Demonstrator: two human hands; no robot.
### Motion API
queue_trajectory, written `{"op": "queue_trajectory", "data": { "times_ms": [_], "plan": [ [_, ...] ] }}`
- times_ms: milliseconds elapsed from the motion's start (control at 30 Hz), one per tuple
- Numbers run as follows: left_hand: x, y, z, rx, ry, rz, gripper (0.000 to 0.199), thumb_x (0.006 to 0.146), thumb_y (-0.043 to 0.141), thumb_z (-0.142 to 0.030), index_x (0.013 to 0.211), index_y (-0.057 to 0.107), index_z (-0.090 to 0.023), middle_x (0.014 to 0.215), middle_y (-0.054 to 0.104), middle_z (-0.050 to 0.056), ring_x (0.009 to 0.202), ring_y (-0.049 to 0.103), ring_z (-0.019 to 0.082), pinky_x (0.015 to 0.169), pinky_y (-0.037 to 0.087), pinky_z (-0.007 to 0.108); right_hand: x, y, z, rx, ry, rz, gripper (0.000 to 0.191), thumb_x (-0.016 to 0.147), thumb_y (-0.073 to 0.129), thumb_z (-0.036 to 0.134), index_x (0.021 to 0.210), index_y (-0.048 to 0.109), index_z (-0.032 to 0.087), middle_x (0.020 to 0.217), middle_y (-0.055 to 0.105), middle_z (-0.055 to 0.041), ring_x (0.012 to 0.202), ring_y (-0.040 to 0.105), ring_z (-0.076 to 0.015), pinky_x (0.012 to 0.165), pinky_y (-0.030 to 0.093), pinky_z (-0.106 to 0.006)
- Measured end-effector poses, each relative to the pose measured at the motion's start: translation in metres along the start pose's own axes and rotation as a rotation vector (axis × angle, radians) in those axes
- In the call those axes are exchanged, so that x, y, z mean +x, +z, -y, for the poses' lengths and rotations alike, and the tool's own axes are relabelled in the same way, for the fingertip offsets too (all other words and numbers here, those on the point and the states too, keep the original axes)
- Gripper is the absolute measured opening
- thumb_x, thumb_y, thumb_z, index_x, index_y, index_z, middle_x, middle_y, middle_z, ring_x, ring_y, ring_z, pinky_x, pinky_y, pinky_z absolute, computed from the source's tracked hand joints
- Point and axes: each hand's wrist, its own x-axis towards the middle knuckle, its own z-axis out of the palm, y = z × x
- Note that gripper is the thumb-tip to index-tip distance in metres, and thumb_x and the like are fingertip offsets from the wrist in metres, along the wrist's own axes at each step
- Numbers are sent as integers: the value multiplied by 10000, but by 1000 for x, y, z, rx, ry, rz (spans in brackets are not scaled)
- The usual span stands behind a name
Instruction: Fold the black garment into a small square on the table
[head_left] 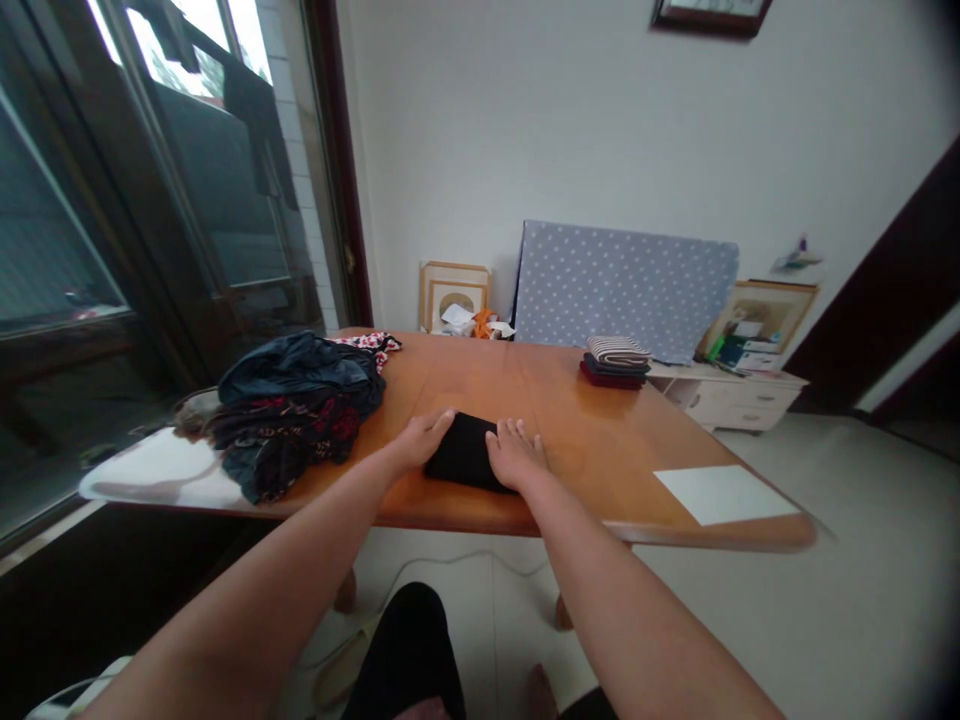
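Black cloth [463,452], between left grip [422,438], right grip [517,455]

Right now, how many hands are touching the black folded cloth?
2 on the black cloth: the left hand at its left edge, the right hand over its right side.

You've got the folded cloth [463,455] near the middle of the table's [600,440] near edge, your left hand [425,440] at its left side and your right hand [517,452] on its right part; the clothes heap [300,400] takes up the left end; the folded stack [616,362] sits far right on the tabletop, the flat sheet [724,494] near right; past the far edge you've got a draped cover [626,285], one framed picture [455,290] to its left, another to its right above a low cabinet [761,400]; glass doors [217,180] far left.
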Motion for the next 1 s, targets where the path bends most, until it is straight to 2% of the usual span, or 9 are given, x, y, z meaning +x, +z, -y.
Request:
{"op": "queue_trajectory", "data": {
  "times_ms": [67, 133, 333, 467, 567, 700, 833, 933, 1000],
  "plan": [
    [-8, -12, 6, -111, 33, -95, 552, 993, 243, -448, 1264, 631, -164, 1338, 647, 84, 1265, 568, 208, 1124, 388, 355, 1, 1, -1, -4, -2, 3, 665, 1019, 125, 500, 1575, 230, 150, 1646, 184, -114, 1527, 84, -261, 1198, 80, -564],
    [-23, -19, 10, -145, 69, -105, 462, 939, 353, -368, 1245, 631, -162, 1286, 672, 78, 1218, 594, 210, 1108, 411, 347, 3, 3, -2, -7, -4, 4, 668, 1018, 125, 501, 1574, 232, 147, 1645, 188, -117, 1527, 83, -267, 1194, 84, -573],
    [-63, -13, -2, 143, 238, 40, 639, 723, 587, -224, 1359, 565, -278, 1480, 519, 29, 1390, 428, 260, 1201, 261, 441, 8, 6, -2, -37, 14, 15, 643, 1020, 177, 479, 1573, 235, 157, 1643, 191, -127, 1523, 104, -271, 1186, 93, -585],
    [-62, -15, -18, 275, 271, 70, 495, 790, 570, -225, 1264, 645, -342, 1481, 520, -6, 1414, 389, 265, 1208, 189, 492, 10, 6, -2, -39, 12, 25, 646, 1020, 158, 476, 1573, 232, 150, 1644, 186, -127, 1525, 98, -262, 1185, 110, -583],
    [-54, -25, -29, 326, 319, 35, 382, 872, 496, -206, 1191, 680, -309, 1407, 590, 15, 1352, 455, 250, 1164, 260, 466, 11, 5, -1, -44, 6, 36, 651, 1018, 147, 486, 1567, 249, 151, 1640, 195, -131, 1524, 102, -267, 1177, 118, -600],
    [-55, -30, -35, 395, 390, -43, 374, 926, 428, -184, 1213, 644, -290, 1452, 537, 32, 1298, 483, 257, 1094, 328, 464, 11, 5, 2, -70, 2, 11, 654, 1017, 148, 492, 1556, 276, 144, 1634, 213, -140, 1519, 122, -286, 1169, 125, -617],
    [-64, -16, -23, 385, 264, -120, 418, 827, 515, -129, 1211, 608, -265, 1407, 539, 70, 1248, 512, 266, 1050, 383, 427, 7, 9, 5, -100, 10, -41, 656, 1016, 162, 492, 1565, 253, 143, 1636, 208, -137, 1521, 111, -285, 1172, 112, -613],
    [-66, -5, -9, 289, 74, -186, 475, 755, 577, -137, 1218, 562, -241, 1235, 612, 84, 1152, 569, 260, 974, 442, 384, 2, 12, 6, -109, 4, -70, 656, 1018, 156, 487, 1560, 266, 135, 1628, 236, -139, 1516, 128, -292, 1172, 117, -607],
    [-63, -1, -1, 197, -30, -194, 392, 756, 594, -174, 1142, 574, -239, 1095, 648, 62, 1022, 618, 237, 863, 478, 344, -2, 10, 8, -125, -12, -118, 638, 1019, 187, 472, 1543, 309, 128, 1616, 271, -145, 1507, 157, -300, 1172, 120, -593]
  ]
}}
